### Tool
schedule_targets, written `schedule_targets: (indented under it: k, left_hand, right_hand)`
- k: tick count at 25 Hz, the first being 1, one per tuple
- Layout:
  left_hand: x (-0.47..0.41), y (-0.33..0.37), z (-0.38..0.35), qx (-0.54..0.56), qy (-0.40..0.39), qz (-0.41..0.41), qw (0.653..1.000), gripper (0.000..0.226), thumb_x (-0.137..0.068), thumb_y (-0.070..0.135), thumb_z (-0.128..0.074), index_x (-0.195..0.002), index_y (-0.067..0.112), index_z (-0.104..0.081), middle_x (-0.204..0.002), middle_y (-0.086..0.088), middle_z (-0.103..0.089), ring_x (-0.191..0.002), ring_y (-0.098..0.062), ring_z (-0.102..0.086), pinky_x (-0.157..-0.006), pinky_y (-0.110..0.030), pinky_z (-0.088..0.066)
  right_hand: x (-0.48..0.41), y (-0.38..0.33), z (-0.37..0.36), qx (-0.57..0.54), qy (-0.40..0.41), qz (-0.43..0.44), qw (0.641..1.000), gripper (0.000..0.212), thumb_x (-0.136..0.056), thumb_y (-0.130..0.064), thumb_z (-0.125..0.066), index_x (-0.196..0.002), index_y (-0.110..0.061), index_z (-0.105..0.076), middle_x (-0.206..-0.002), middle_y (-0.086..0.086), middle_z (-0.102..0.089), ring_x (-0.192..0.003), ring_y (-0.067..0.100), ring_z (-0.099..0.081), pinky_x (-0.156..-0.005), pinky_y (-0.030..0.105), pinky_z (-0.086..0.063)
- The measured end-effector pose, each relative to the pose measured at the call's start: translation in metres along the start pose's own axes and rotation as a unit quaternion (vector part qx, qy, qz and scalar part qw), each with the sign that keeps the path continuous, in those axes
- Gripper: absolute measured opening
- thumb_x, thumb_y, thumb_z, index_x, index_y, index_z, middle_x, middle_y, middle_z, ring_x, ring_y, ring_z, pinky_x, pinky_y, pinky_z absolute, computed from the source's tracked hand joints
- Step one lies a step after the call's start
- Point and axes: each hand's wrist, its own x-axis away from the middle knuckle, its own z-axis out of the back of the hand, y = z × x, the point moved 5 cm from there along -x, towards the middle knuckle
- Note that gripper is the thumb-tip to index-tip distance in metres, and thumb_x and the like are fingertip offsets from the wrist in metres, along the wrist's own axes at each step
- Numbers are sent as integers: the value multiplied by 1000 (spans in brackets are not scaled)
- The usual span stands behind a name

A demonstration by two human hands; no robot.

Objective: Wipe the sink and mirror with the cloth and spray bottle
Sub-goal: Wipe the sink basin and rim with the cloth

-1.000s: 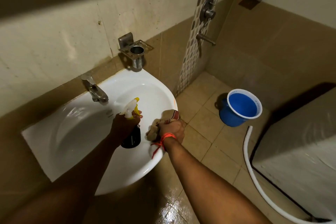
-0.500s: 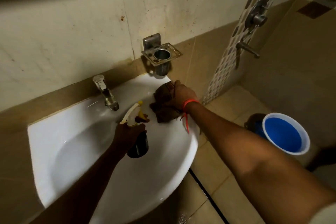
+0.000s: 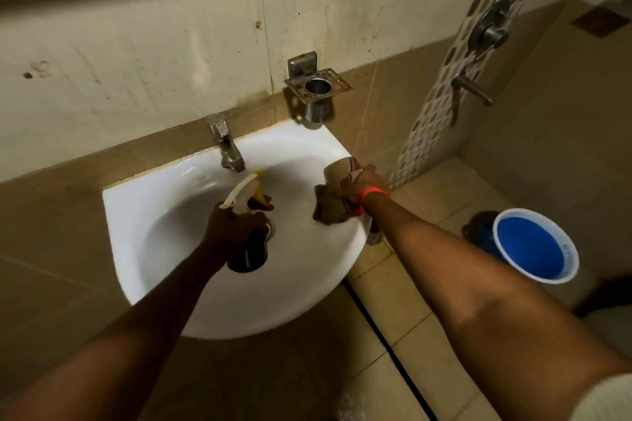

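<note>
Here the right hand (image 3: 362, 185) presses the cloth (image 3: 333, 202) on the right rim of the sink (image 3: 143, 202); the left hand (image 3: 232, 225) has its grip closed around the spray bottle (image 3: 248, 212) above the basin

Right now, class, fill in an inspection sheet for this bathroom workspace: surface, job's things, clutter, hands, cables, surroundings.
Surface: white sink, basin wet-looking and glossy.
Job's things: spray bottle held over the basin; cloth pressed on the sink's right rim; mirror not clearly in view.
Clutter: nothing seen on the sink.
Hands: left hand grips the bottle; right hand holds the cloth.
Cables: nothing seen.
Surroundings: tap, metal tumbler holder, blue bucket on the tiled floor, wall valve.
</note>
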Motion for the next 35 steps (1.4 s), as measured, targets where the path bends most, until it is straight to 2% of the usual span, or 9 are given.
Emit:
schedule_targets:
  k: [3, 7, 11, 15, 17, 21, 25, 31, 35]
  left_hand:
    - [28, 15, 31, 2, 12, -19, 1000, 38, -84, -4, -67, -93, 32, -77, -107, 4, -77, -92, -11, -73, -95, -45, -59]
    - [69, 26, 75, -15, 14, -44, 999, 43, -76, 4, -66, -101, 38, -75, -103, -1, -80, -95, -25, -75, -90, -44, -61]
    - [98, 32, 119, 14, 25, -59, 998, 37, -80, -9, -61, -111, 5, -73, -102, -3, -79, -102, -18, -74, -77, -26, -64]
    - [129, 42, 159, 55, 40, -93, 993, 43, -86, -14, -55, -107, 21, -67, -118, -18, -72, -105, -31, -72, -78, -35, -65]
    - [141, 37, 180, 56, 57, -95, 992, 51, -85, -14, -55, -108, 30, -65, -118, -18, -72, -106, -31, -73, -80, -38, -64]
    - [155, 32, 206, 63, 78, -95, 990, 57, -84, -16, -56, -130, 18, -61, -111, -12, -73, -102, -26, -73, -69, -18, -60]
    - [162, 57, 217, 48, 92, -99, 990, 48, -85, -14, -57, -127, 7, -63, -112, -11, -74, -101, -26, -74, -65, -11, -55]
    - [151, 87, 210, 31, 62, -105, 992, 33, -82, -9, -55, -108, 7, -68, -112, -7, -76, -81, -25, -72, -71, -29, -58]
    - [146, 61, 171, 51, 53, -86, 994, 36, -85, -16, -53, -106, 10, -68, -117, -15, -73, -95, -24, -74, -66, -22, -62]
  right_hand:
    - [63, 28, -22, -156, -9, -121, 980, 52, -75, -26, -88, -113, -8, -59, -102, 15, -63, -89, 47, -66, -59, 64, -58]
    - [132, 46, -66, -250, -14, -172, 953, 29, -57, -19, -87, -76, -15, -66, -81, 11, -72, -68, 40, -70, -60, 69, -57]
    - [110, 89, -170, -390, 68, -233, 888, 46, -48, -36, -82, -88, -17, -68, -80, 10, -77, -60, 40, -72, -47, 74, -48]
    - [244, 24, -172, -524, 162, -253, 797, 64, -75, -35, -80, -123, -13, -44, -101, 6, -68, -75, 30, -68, -73, 52, -62]
    - [277, -2, -192, -580, 154, -253, 759, 49, -83, -28, -76, -117, -14, -43, -93, 5, -64, -66, 26, -64, -55, 39, -63]
    - [317, -47, -250, -616, -15, -243, 749, 23, -85, -31, -67, -75, -20, -49, -77, 11, -71, -54, 22, -59, -54, 38, -61]
    - [333, -106, -248, -649, -233, -187, 700, 29, -103, -17, -43, -75, -17, -53, -62, 3, -67, -53, 16, -66, -53, 21, -53]
    - [290, -113, -104, -258, -48, 202, 944, 19, -86, -31, -66, -103, -25, -65, -99, 3, -73, -88, 24, -68, -84, 38, -56]
    - [275, -68, -121, 313, -194, 251, 895, 75, -81, -83, -42, -144, -44, -45, -151, -4, -52, -139, 28, -48, -116, 57, -28]
